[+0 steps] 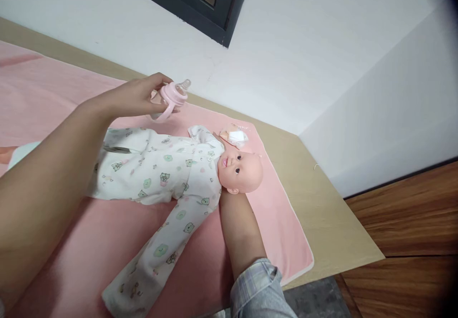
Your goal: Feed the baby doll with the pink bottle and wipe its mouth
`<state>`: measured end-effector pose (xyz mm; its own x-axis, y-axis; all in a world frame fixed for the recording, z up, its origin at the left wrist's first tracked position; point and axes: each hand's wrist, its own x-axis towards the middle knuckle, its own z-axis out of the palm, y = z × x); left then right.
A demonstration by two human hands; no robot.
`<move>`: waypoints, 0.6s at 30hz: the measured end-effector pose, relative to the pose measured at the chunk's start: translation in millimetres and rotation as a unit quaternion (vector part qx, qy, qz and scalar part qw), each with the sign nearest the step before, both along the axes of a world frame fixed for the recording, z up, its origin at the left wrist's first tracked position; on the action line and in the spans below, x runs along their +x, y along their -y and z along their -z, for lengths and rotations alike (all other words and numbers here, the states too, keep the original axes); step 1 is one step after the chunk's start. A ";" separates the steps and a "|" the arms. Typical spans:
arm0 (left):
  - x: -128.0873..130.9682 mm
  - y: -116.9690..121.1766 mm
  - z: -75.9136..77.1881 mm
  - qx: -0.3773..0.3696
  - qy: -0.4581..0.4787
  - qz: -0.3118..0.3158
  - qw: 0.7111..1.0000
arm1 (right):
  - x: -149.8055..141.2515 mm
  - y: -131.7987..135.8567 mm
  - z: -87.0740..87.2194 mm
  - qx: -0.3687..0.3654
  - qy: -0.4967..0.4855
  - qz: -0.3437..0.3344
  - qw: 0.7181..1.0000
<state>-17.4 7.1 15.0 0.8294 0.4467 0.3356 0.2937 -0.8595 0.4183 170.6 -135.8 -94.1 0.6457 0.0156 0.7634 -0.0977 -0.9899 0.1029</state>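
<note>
My left hand [152, 96] is closed around a clear baby bottle with a pink collar and handles [173, 94]. The bottle is held tilted above the blanket, its nipple pointing up and to the right. Below it a baby doll [240, 171] lies on its back in a white long-sleeved outfit [168, 160] printed with small green bears. My right forearm [241, 227], in a rolled-up denim sleeve, passes under the doll's neck. The doll's head and shoulder hide nearly all of my right hand; only a sliver of skin shows beyond the neck.
A pink blanket [286, 241] with a pale edge covers much of the wooden table [322, 222]. Beside the doll's head lies a small clear packet with a white label [236, 136]. Behind are a white wall [279, 69] and a dark window frame [218, 29].
</note>
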 end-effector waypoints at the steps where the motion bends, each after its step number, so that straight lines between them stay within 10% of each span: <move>1: 2.8 -6.5 7.1 -0.010 0.007 -0.010 1.000 | -3.7 1.3 -4.9 0.113 0.013 -0.005 0.994; 5: 6.2 -32.2 31.6 -0.039 -0.005 -0.074 0.996 | -11.9 4.4 -15.7 0.364 0.015 -0.041 0.930; 14: 3.0 -60.3 55.5 0.003 -0.097 -0.133 0.986 | -11.0 3.3 -15.2 0.413 -0.126 -0.019 0.902; 18: 1.8 -70.7 67.8 0.040 -0.076 -0.151 0.985 | -6.4 -0.1 -6.0 0.322 -0.123 -0.054 0.937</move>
<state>-15.6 77.9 -52.8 0.7058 0.6579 0.2627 0.5951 -0.7518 0.2840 164.2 -135.6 -88.1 0.8240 -0.3223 0.4659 -0.0451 -0.8571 -0.5132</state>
